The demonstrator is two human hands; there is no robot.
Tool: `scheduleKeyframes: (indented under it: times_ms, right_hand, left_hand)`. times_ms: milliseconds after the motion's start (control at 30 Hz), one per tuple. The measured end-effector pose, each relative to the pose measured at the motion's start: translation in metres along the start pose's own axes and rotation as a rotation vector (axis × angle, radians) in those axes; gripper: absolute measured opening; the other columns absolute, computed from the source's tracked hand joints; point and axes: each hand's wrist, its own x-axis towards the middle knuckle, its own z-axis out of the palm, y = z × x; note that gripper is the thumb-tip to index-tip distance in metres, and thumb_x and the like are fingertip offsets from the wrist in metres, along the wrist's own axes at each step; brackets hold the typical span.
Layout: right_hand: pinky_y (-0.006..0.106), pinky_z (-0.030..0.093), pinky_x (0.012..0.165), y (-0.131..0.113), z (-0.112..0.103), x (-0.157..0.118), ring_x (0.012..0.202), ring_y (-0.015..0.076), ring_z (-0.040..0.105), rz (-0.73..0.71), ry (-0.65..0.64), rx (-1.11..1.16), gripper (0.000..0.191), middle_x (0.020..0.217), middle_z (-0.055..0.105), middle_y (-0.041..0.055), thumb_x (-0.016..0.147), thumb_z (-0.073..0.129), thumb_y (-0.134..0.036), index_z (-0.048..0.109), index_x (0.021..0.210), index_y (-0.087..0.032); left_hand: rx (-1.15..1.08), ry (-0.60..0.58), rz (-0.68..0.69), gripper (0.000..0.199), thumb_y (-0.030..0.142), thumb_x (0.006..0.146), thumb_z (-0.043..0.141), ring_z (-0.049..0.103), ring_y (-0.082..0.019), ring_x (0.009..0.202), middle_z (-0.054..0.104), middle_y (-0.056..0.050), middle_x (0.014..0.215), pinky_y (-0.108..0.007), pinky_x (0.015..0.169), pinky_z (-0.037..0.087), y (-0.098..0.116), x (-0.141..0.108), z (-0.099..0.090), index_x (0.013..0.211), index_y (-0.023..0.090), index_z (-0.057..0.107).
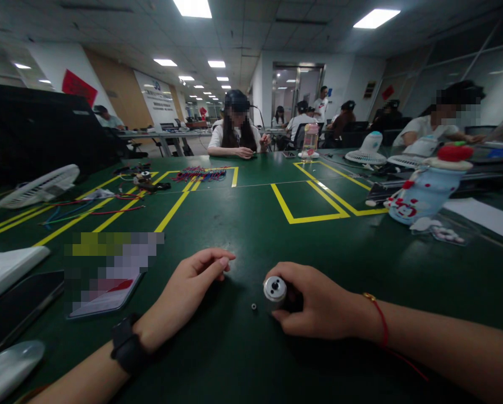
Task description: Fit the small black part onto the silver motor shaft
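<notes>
My right hand (314,300) is wrapped round a small cylindrical motor (275,288), which looks like a metal can with its round silvery end facing up. A dark centre and small holes show on that end; the lower body is partly hidden by my fingers and shadow. Just left of the motor a tiny metal ring-shaped part (254,307) lies on the green table (234,359). My left hand (199,278) hovers left of it, fingers loosely bent and the thumb near the index finger, with nothing visible in it.
A card in a clear sleeve (108,292), a mouse (13,367) and a black flat device (22,306) lie at left. Bundles of wires (201,174) and a white fan (41,185) are farther back. A blue bottle (424,191) stands at right. A person (237,132) sits opposite.
</notes>
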Motion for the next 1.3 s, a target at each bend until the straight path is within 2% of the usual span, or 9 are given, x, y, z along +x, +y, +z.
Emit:
scheduleKeyframes:
  times_ms: [333,433,500,600,667,867,1000,1133,1300]
  right_hand:
    - [0.024,0.040,0.059,0.000,0.001,-0.001,0.069,0.0128,0.051,0.006,-0.006,0.001,0.034,0.089,0.059,0.0001,0.069,0.066,-0.019,0.055,0.101,-0.020]
    - [0.024,0.040,0.060,0.001,0.001,0.000,0.070,0.0129,0.051,-0.001,0.001,0.006,0.034,0.090,0.059,0.0003,0.069,0.067,-0.019,0.055,0.101,-0.019]
    - [0.023,0.040,0.059,0.001,0.001,0.000,0.069,0.0126,0.051,0.001,0.005,0.005,0.034,0.089,0.059,0.0002,0.068,0.067,-0.019,0.055,0.101,-0.019]
    - [0.023,0.039,0.057,0.002,0.003,0.000,0.068,0.0125,0.050,0.004,0.006,-0.003,0.034,0.088,0.058,0.0001,0.069,0.067,-0.020,0.056,0.101,-0.019]
    - [0.023,0.039,0.057,0.002,0.003,0.000,0.067,0.0125,0.050,0.000,0.006,-0.008,0.033,0.087,0.058,0.0001,0.069,0.067,-0.020,0.056,0.100,-0.019]
    - [0.023,0.039,0.057,0.002,0.003,0.001,0.068,0.0128,0.050,-0.012,0.011,-0.012,0.034,0.087,0.059,0.0008,0.069,0.068,-0.021,0.056,0.100,-0.019]
    - [0.023,0.039,0.057,0.001,0.004,0.001,0.067,0.0127,0.050,-0.020,0.021,-0.009,0.033,0.089,0.060,0.0021,0.070,0.068,-0.022,0.057,0.101,-0.018]
    - [0.023,0.039,0.057,0.001,0.004,0.001,0.067,0.0130,0.051,-0.025,0.012,-0.022,0.034,0.091,0.061,0.0029,0.071,0.068,-0.024,0.057,0.103,-0.018]
    - [0.023,0.038,0.057,0.001,0.004,0.004,0.067,0.0129,0.051,-0.051,0.001,-0.057,0.033,0.089,0.061,0.0023,0.074,0.069,-0.028,0.057,0.103,-0.018]
  left_hand:
    - [0.083,-0.017,0.021,0.022,0.037,0.090,0.053,0.059,-0.017,0.077,0.065,0.000,0.083,-0.026,0.069,0.044,0.002,-0.001,0.000,0.101,0.022,0.066]
    - [0.138,-0.122,0.057,0.020,0.034,0.091,0.052,0.058,-0.017,0.079,0.063,0.000,0.088,-0.027,0.069,0.044,0.003,-0.003,0.002,0.102,0.022,0.063]
    - [0.206,-0.228,0.141,0.014,0.029,0.089,0.055,0.058,-0.017,0.080,0.062,0.000,0.090,-0.028,0.070,0.044,0.004,-0.005,0.004,0.098,0.022,0.063]
    - [0.319,-0.355,0.284,0.010,0.020,0.081,0.064,0.056,-0.018,0.089,0.060,0.000,0.096,-0.030,0.079,0.043,0.006,-0.009,0.008,0.091,0.023,0.063]
    - [0.370,-0.385,0.325,0.014,0.019,0.078,0.068,0.054,-0.019,0.097,0.060,0.001,0.101,-0.032,0.086,0.041,0.007,-0.011,0.010,0.090,0.023,0.063]
    - [0.438,-0.387,0.351,0.012,0.022,0.079,0.069,0.053,-0.021,0.100,0.060,0.000,0.102,-0.035,0.090,0.039,0.009,-0.011,0.014,0.089,0.024,0.065]
    - [0.374,-0.362,0.340,0.004,0.022,0.084,0.063,0.056,-0.019,0.093,0.061,-0.001,0.097,-0.032,0.084,0.042,0.011,-0.011,0.014,0.086,0.023,0.066]
    - [0.281,-0.288,0.308,0.010,0.026,0.089,0.058,0.056,-0.018,0.082,0.061,-0.001,0.091,-0.029,0.073,0.044,0.019,-0.012,0.012,0.092,0.023,0.067]
    - [0.220,-0.169,0.336,0.010,0.029,0.088,0.060,0.057,-0.019,0.086,0.061,-0.002,0.093,-0.030,0.077,0.045,0.032,-0.013,0.013,0.094,0.024,0.067]
